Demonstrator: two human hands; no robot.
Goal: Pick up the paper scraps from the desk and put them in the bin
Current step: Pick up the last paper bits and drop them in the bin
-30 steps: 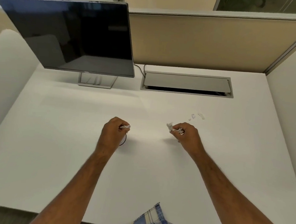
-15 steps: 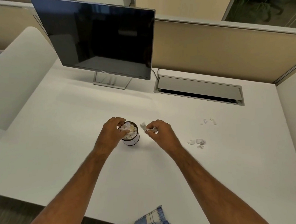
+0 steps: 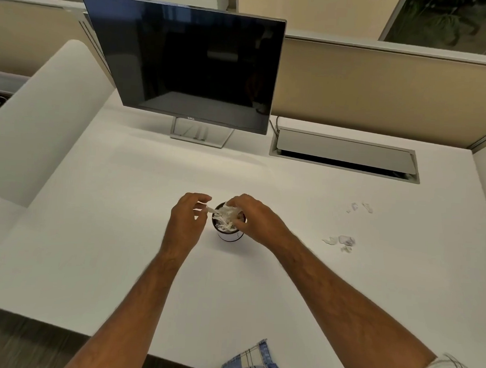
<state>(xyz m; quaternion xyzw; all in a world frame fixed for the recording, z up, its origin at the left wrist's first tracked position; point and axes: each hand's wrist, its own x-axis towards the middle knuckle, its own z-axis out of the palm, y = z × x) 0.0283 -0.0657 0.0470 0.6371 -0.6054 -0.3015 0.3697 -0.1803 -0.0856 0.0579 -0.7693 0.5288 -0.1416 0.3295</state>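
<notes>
The bin (image 3: 229, 235) is a small round cup with a dark rim and white wall, standing mid-desk and heaped with white paper scraps (image 3: 225, 219). My right hand (image 3: 258, 221) reaches over its rim from the right, fingertips closed on a crumpled wad of those scraps at the bin's mouth. My left hand (image 3: 187, 221) hovers just left of the bin with fingers spread. A paper strip (image 3: 212, 210) sticks out from the bin toward its fingertips. Loose scraps (image 3: 341, 241) lie on the desk to the right, and a smaller group of scraps (image 3: 360, 207) lies farther back.
A dark monitor (image 3: 186, 63) on a silver stand sits at the back left. A grey cable hatch (image 3: 344, 154) is set into the desk at the back right. Beige partitions (image 3: 384, 90) and white side panels (image 3: 41, 120) border the white desk (image 3: 118, 247).
My right hand has carried its scraps left from the desk to over the bin. My left hand has released its scraps into the bin and pulled slightly left. The camera moved nearer.
</notes>
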